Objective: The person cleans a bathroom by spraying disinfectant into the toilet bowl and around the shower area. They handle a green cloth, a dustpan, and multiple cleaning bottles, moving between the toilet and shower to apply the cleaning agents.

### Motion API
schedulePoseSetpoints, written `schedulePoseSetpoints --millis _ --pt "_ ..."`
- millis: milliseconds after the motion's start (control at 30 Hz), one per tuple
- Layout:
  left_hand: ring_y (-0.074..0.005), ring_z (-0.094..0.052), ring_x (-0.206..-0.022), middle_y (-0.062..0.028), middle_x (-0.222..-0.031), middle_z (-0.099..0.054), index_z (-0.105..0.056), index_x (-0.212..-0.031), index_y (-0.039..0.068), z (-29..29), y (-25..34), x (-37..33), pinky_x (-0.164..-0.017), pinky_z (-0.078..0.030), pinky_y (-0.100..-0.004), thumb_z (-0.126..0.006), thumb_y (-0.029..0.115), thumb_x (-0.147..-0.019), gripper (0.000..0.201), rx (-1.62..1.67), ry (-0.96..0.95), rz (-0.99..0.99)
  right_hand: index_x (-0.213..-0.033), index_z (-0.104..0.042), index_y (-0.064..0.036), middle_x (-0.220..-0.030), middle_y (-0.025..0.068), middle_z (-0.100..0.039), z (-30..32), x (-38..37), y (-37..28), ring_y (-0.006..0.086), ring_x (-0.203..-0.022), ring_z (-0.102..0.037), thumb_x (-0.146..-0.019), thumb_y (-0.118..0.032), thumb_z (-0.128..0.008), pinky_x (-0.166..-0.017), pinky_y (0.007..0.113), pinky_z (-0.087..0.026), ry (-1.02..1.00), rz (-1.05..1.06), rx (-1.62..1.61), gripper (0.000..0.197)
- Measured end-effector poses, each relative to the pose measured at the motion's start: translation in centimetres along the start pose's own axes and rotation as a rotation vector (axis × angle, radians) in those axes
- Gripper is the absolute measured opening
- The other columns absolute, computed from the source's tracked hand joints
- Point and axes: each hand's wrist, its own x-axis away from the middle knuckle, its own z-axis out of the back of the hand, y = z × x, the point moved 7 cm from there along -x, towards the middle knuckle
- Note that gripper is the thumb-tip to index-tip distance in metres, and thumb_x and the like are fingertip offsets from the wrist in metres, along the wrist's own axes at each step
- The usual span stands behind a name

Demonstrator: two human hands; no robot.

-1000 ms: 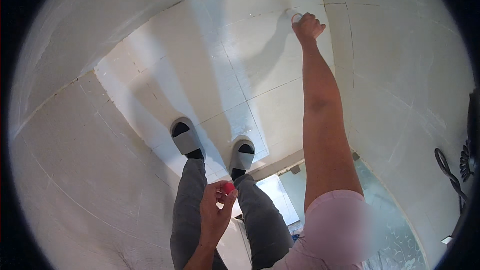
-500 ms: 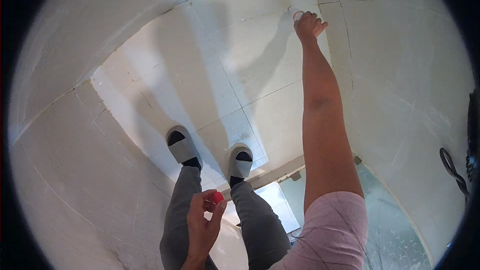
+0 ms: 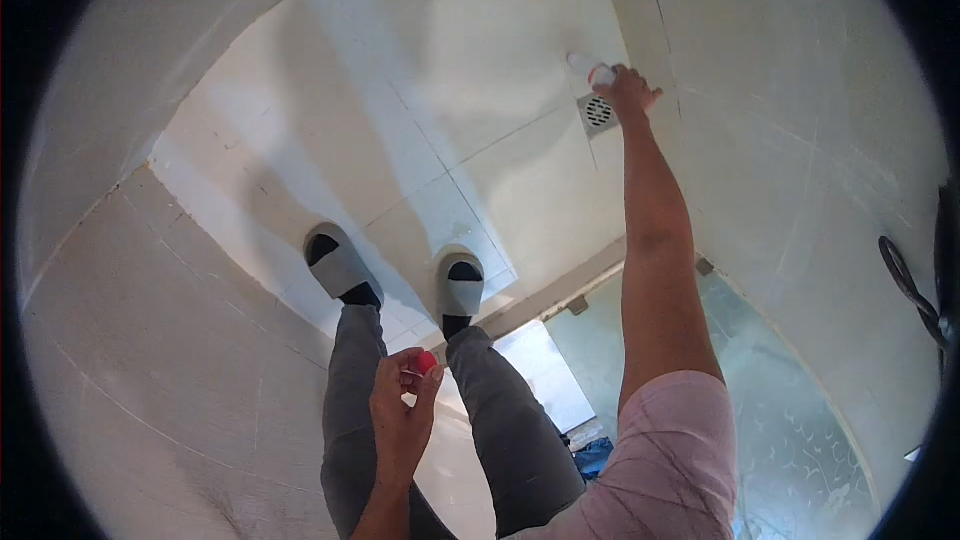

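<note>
Between thumb and fingers, my left hand (image 3: 400, 410) pinches a small round red cap (image 3: 427, 363) in front of my legs. My right arm reaches far out to the right. At its end my right hand (image 3: 628, 92) is closed round a white bottle (image 3: 581, 64) with a reddish band or marking. The bottle is tilted, its narrow end pointing away to the left, above the tiled floor near the right wall. My fingers hide part of it. Just below the bottle in the picture lies a square floor drain (image 3: 599, 114) with a round slotted grate.
I stand in grey slippers (image 3: 462, 283) on the pale tiled floor (image 3: 430, 155). Light walls (image 3: 790, 110) close in at both sides. A raised sill (image 3: 560, 292) borders the floor behind my feet, beside a patterned glass panel (image 3: 790, 420). A dark cable (image 3: 905, 275) hangs at the right.
My right hand has moved slightly down and right with the bottle, of which more now shows. The view has shifted, bringing the floor drain into sight. My left hand still pinches the red cap.
</note>
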Motion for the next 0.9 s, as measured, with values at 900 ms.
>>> schedulePoseSetpoints --millis 900 --pt "-0.0128 -0.055 -0.07 -0.0092 -0.088 -0.058 -0.051 -0.101 -0.001 -5.6 -4.7 1.5 -0.061 -0.045 -0.0239 -0.062 0.019 -0.083 0.029 -0.058 -0.059 0.051 -0.082 -0.062 -0.0092 -0.087 0.0083 -0.06 -6.3 16.1 -6.5 0.0227 -0.078 -0.061 -0.064 -0.021 -0.06 -0.091 0.045 -0.026 0.092 0.39 -0.146 0.022"
